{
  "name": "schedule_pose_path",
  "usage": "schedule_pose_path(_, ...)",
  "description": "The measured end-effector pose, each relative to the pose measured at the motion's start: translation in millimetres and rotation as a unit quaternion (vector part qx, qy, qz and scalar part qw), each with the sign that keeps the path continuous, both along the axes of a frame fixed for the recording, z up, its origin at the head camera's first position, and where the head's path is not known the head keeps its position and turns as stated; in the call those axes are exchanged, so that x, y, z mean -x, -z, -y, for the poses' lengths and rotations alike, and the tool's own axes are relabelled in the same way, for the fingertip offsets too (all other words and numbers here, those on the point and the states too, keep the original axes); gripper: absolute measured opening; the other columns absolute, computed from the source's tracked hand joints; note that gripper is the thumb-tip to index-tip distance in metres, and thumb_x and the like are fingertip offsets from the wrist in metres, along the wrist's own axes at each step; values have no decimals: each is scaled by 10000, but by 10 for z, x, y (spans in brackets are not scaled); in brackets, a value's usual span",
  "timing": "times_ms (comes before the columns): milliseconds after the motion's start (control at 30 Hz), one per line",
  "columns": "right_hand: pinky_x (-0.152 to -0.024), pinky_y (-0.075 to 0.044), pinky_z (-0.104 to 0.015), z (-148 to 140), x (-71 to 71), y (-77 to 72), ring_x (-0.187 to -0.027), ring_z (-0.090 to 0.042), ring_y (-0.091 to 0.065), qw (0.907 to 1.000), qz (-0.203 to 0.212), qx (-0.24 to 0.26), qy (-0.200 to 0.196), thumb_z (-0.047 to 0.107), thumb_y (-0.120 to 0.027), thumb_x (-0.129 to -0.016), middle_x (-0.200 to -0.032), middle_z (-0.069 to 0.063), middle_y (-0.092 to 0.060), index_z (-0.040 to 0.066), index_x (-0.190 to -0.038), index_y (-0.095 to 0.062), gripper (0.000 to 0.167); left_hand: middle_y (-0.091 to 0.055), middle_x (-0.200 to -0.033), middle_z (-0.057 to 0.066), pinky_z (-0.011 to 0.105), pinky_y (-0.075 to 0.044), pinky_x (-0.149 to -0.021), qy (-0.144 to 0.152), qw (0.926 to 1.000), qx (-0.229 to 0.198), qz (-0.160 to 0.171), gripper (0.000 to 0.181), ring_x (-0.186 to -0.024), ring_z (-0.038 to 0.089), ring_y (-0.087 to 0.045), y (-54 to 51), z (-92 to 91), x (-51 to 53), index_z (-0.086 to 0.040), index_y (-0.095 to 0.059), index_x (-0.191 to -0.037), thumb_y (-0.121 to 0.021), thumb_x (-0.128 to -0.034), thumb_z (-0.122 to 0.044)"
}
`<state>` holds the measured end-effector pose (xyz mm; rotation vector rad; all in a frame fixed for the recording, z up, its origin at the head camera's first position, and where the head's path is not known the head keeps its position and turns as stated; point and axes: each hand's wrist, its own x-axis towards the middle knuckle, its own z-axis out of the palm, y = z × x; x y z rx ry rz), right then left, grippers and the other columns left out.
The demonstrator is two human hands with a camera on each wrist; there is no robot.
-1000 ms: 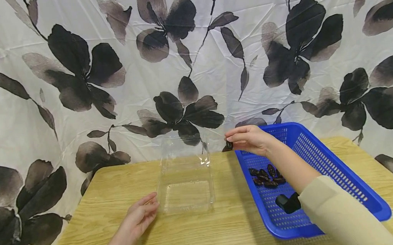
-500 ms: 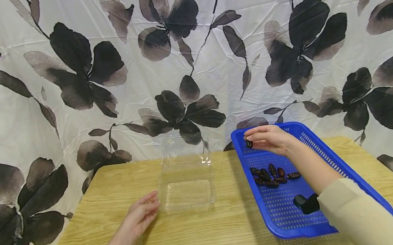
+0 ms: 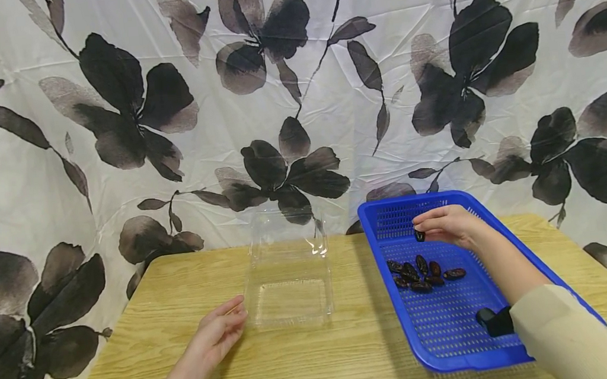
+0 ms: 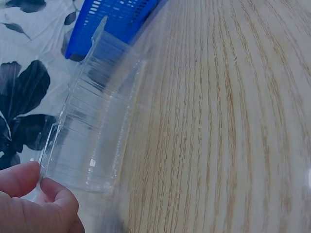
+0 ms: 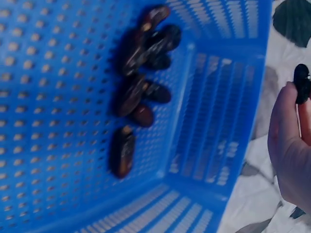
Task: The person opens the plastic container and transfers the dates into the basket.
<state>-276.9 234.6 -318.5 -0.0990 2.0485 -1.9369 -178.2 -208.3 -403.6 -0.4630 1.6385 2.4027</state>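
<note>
Above the far part of the blue plastic basket (image 3: 417,347), my right hand (image 3: 448,225) pinches a dark date (image 3: 419,235) between thumb and fingers. Several wrinkled brown dates (image 3: 420,287) lie on the basket floor below, grouped toward its left side; one date (image 5: 123,152) lies a little apart from the cluster in the right wrist view. A clear plastic clamshell box (image 3: 291,300) stands on the table with its lid raised at the back. At its left side, my left hand (image 3: 216,336) pinches the box's rim between thumb and finger, as the left wrist view shows.
The wooden table (image 3: 182,282) bears both the box and the basket, with a strip of tabletop between them. A white curtain (image 3: 192,133) with dark flowers hangs close behind the table's far edge. A black wrist camera (image 3: 496,322) sits at my right sleeve.
My right hand, holding the date, has moved right from the basket's left rim to over its inside. The left hand and the box stay in place.
</note>
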Motion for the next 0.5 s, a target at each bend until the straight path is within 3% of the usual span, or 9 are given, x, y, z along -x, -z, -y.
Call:
schedule_pose_path(133,-710,-541,-263,-106,16,93,-713,-86,-641,9987,52,-486,129,-31,-611,-854,-797,10,-656,-51,-993,-666,151,-467,-1038,61,171,-448,-718,-28,10000,-11,15,622,-864,100,-493,3,-2,1,90,-245,-1419,-553,-879,88)
schedule_pose_path(367,-679,-546,-264,-206,36,241,-689,-88,-642,9979,122,-616,156,-63,-581,-853,-754,15,-652,-103,-978,-657,152,-464,-1043,58,172,-444,-727,21,10000,-22,-2,603,-870,99,-493,11,-2,1,90,-237,-1422,-529,-894,84)
schedule_pose_path(500,-678,-548,-281,-226,29,300,-682,-85,-634,9943,69,-1037,223,-67,-572,-853,-767,16,-650,-194,-1037,-595,225,-452,-1061,66,172,-444,-730,30,10000,9,-1,610,-882,102,-488,4,-1,-1,91,-237,-1421,-536,-889,84)
